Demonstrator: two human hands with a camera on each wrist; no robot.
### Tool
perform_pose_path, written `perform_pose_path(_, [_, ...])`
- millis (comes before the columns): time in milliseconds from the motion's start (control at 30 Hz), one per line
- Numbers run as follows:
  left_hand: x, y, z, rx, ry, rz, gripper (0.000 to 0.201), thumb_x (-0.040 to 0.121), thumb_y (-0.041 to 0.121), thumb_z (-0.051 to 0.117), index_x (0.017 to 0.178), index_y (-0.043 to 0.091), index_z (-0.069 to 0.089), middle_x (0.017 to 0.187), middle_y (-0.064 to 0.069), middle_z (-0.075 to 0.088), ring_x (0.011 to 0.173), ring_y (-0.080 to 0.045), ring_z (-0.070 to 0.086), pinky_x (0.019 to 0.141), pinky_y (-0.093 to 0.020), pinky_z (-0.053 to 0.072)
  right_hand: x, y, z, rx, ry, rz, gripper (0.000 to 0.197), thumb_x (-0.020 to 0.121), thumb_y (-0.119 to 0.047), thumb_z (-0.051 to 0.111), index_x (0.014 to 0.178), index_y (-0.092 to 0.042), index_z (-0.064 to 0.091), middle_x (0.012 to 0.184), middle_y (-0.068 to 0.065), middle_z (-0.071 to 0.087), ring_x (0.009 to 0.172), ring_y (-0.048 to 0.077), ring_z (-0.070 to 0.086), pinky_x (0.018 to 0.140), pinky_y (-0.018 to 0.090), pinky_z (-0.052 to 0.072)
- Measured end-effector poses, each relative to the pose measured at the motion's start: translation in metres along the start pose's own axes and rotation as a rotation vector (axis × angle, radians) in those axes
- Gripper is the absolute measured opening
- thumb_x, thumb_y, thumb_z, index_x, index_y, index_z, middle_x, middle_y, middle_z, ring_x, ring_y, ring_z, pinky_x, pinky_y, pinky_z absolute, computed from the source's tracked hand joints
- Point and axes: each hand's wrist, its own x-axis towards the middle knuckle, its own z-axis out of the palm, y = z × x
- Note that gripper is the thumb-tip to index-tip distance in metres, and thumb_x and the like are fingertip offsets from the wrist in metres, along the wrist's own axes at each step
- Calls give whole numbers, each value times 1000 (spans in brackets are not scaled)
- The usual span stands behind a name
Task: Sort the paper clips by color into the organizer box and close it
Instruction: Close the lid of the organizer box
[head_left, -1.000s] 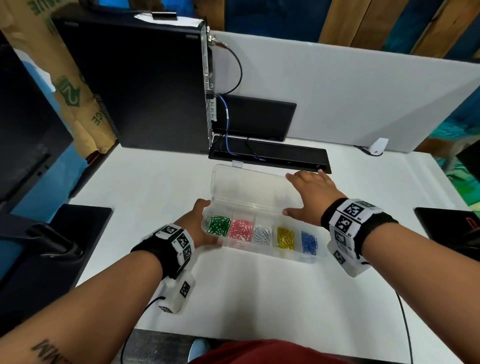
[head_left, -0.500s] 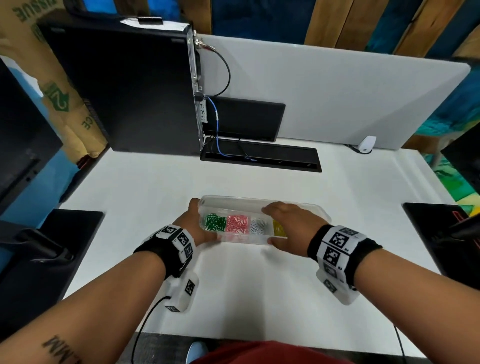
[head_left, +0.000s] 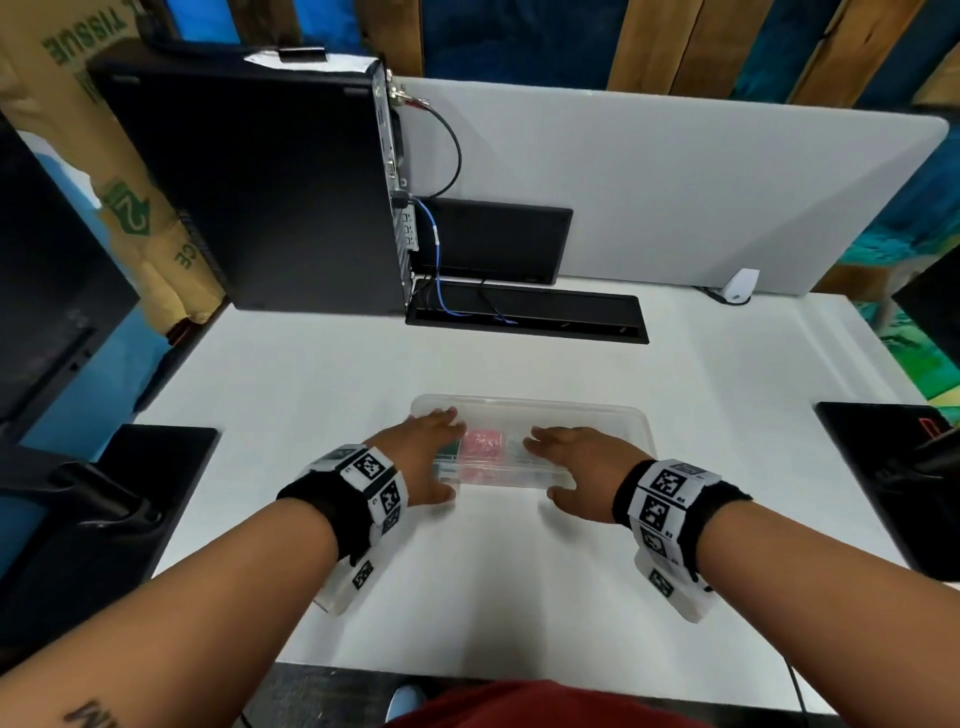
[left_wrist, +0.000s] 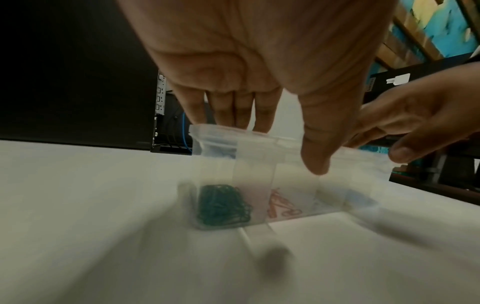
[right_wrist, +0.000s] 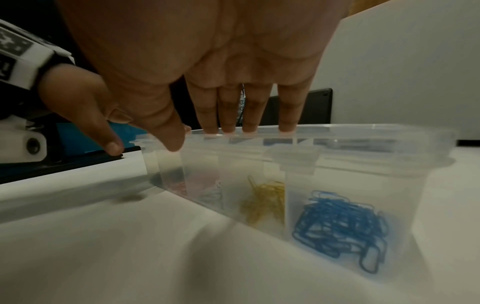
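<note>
On the left stood a black computer tower (head_left: 249, 176) at the back of the white desk (head_left: 519, 561), with a blue cable (head_left: 439, 270) dropping from its rear into a black cable tray (head_left: 524, 317). Nearer the person, the left hand (head_left: 421, 462) lay flat on the left end of the clear organizer box (head_left: 613, 421), fingers straight on the lid and the thumb down over the front edge; it clasped nothing. In the left wrist view the green paper clips (left_wrist: 223, 205) sat in the end compartment, with the red paper clips (left_wrist: 283, 207) in the next one. The lid was down over the box, though whether its latches had caught could not be told. The right hand (head_left: 576, 462) rested on the lid just right of the middle, fingers extended and flat, thumb hanging over the front wall. Through that wall the right wrist view showed yellow paper clips (right_wrist: 265, 201) and, in the rightmost compartment, blue paper clips (right_wrist: 340, 228). Further right, a dark laptop (head_left: 893, 478) lay at the desk's edge.
</note>
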Motion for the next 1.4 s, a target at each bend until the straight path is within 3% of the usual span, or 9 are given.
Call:
perform_pose_path(167, [1,5,-13,75,-84,10,66,94,35,48,151,22,16,160,3,5,147,-10,10,120,-25,13,2,15,-13,112,19,29,57,91,-24,52,145,-23,33,155,-9,26,141,10,28,115,19,18])
perform_pose_path(300, [3,10,-31,152,-153,19,57,98,23,43,150,20,21,160,1,11,146,-14,20,117,-25,20,-2,36,-21,174,79,114,49,92,-22,52,140,-24,43,152,-7,32,137,12,34,111,18,20])
perform_pose_path(433, [9,19,-39,302,-202,-9,60,96,37,46,149,22,24,157,2,22,141,-21,32,114,-31,30,-8,51,-22,119,15,161,56,94,-25,49,146,-30,30,156,-11,19,142,11,26,116,23,19])
perform_pose_path(533, [14,23,-39,357,-215,-10,56,94,40,49,145,22,35,152,2,34,133,-22,42,108,-32,38,-8,55,-19,95,-4,154,60,94,-27,50,148,-30,23,158,-12,13,145,10,19,119,25,15])
perform_pose_path(800, [19,34,-26,482,-204,-27,52,94,33,50,142,15,40,156,-4,25,130,-25,46,101,-36,45,-3,55,-25,14,-43,119,68,91,-29,57,149,-29,22,159,-11,10,145,11,18,116,23,14])
perform_pose_path(933, [19,34,-25,518,-165,-23,45,93,29,50,134,11,50,136,-6,52,117,-25,56,90,-32,48,-2,54,-23,-47,-42,104,71,90,-31,58,149,-28,18,159,-9,7,146,11,15,117,25,13])
perform_pose_path(1000, [19,35,-24,535,-155,-21,43,92,27,50,130,8,53,125,-5,59,111,-25,59,85,-31,48,-3,52,-22,-78,-43,97,70,91,-32,56,150,-27,17,160,-9,6,146,13,15,118,27,16])
perform_pose_path(1267, [19,27,-17,448,-104,-21,44,91,28,49,133,16,47,152,-3,33,126,-23,50,97,-33,45,-5,38,-10,-226,-32,72,64,94,-21,43,151,-15,14,160,-1,6,144,20,24,112,30,28])
perform_pose_path(1400, [21,26,-18,448,-80,-22,44,91,27,50,132,13,48,143,-4,45,120,-25,54,95,-35,48,-4,33,-4,-294,-18,77,61,95,-15,40,150,-11,14,160,4,10,141,26,28,111,34,31])
